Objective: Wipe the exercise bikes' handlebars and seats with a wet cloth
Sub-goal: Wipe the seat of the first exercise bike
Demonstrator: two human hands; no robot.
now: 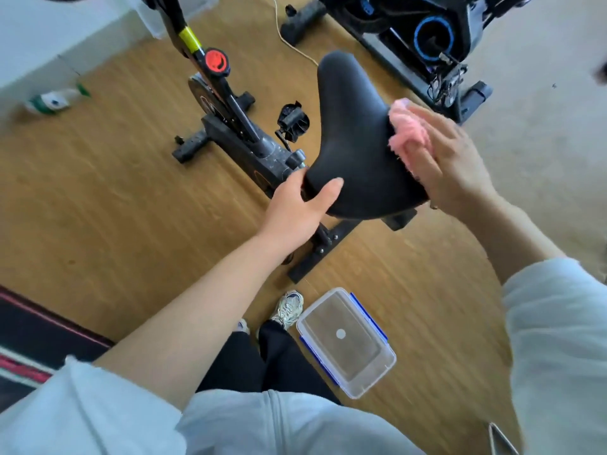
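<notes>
A black bike seat fills the middle of the view, on the nearer exercise bike. My left hand grips the seat's rear left edge, thumb on top and fingers under it. Against the seat's right side, my right hand presses a pink cloth with fairly straight fingers. Part of the cloth is hidden under that hand. The handlebars of this bike are out of view.
A second exercise bike stands at the back right with a cable on the floor. A clear lidded plastic box sits by my feet. A spray bottle lies at the far left on the wooden floor. A dark rug is at the lower left.
</notes>
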